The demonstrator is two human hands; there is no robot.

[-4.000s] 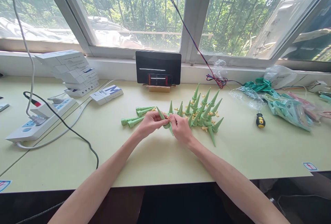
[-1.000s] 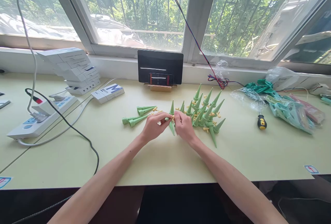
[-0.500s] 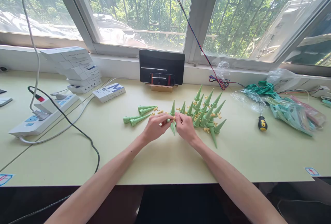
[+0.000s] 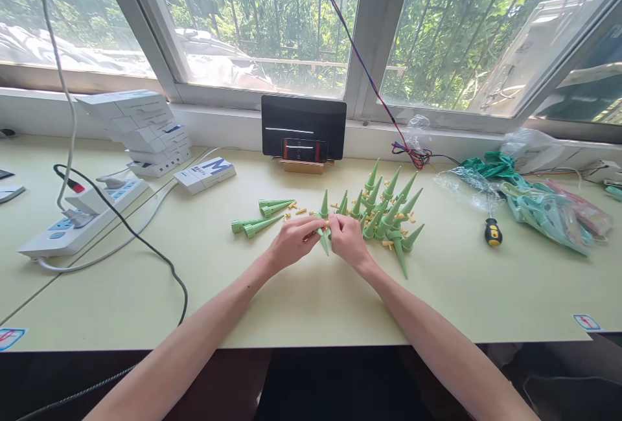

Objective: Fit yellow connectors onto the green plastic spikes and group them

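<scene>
My left hand (image 4: 293, 238) and my right hand (image 4: 348, 239) meet at the middle of the table, fingers pinched close together. Between them is a green plant watering spike (image 4: 324, 243), its pointed end angled down toward me. A bit of a small yellow valve shows at the fingertips; the fingers hide most of it. Just behind the hands stands another green spike (image 4: 324, 204), point up. To the right of my right hand a cluster of green spikes (image 4: 389, 217) with yellow valves stands and lies. Several loose spikes (image 4: 262, 223) lie left of my left hand, near small yellow valves (image 4: 301, 211).
A tablet (image 4: 304, 123) and a phone (image 4: 304, 149) stand at the back. Left are stacked white boxes (image 4: 155, 133), a white box (image 4: 205, 175) and a power strip (image 4: 82, 220) with cables. Right lie a screwdriver (image 4: 493, 233) and plastic bags (image 4: 549, 214).
My left fingers have shifted slightly around the spike and the valve. My right hand stays almost where it was; the other spikes have not moved.
</scene>
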